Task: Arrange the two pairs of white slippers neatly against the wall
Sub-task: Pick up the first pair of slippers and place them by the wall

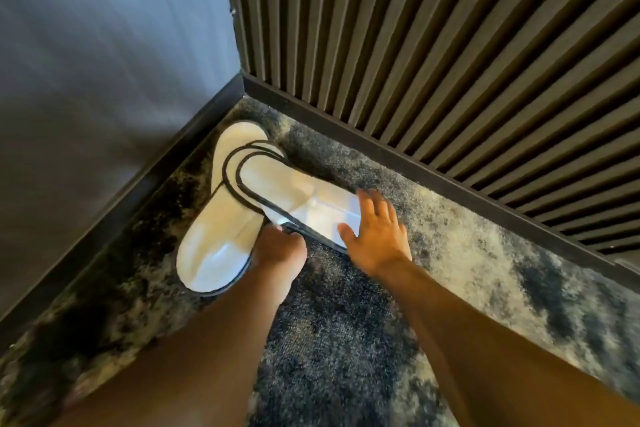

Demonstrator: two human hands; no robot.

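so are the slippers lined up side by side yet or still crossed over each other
Still crossed. The stacked slippers angle toward the slatted wall and overlap the slipper lying along the baseboard.

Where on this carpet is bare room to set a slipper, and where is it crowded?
Free: the carpet strip along the slatted wall's skirting, right of the right hand, and the patch between the forearms. Crowded: the corner, where the overlapping slippers and left hand sit.

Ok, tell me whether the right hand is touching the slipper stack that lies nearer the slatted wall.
Touching. The head view shows the right hand spread open with its fingers and thumb lying on the toe end of the slipper stack.
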